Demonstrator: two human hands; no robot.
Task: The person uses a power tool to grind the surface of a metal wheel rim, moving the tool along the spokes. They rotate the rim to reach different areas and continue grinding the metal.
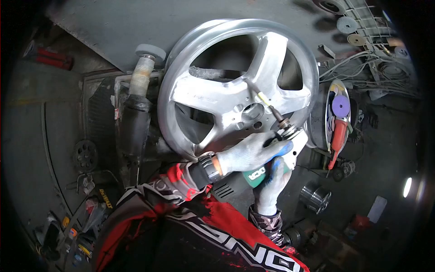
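A bare silver alloy wheel [195,94] with broad spokes stands before me, its hub hole facing my side. Both my hands wear white knit gloves with blue coating on the fingers. My left hand [249,152] is wrapped over the front of a green die grinder [256,176], close behind its metal collar. From below, my right hand [273,183] grips the grinder's body. The tool's long thin shaft [271,108] slants up and left across the hub area, its blurred tip right at the base of the upper spokes.
Left of the wheel is a dark cylindrical machine with a round pad [150,52]. A red polisher [338,136] with a purple pad [340,106] hangs at right, below cables [358,68]. A shiny metal drum [315,197] lies lower right; assorted tools [86,222] crowd the lower left.
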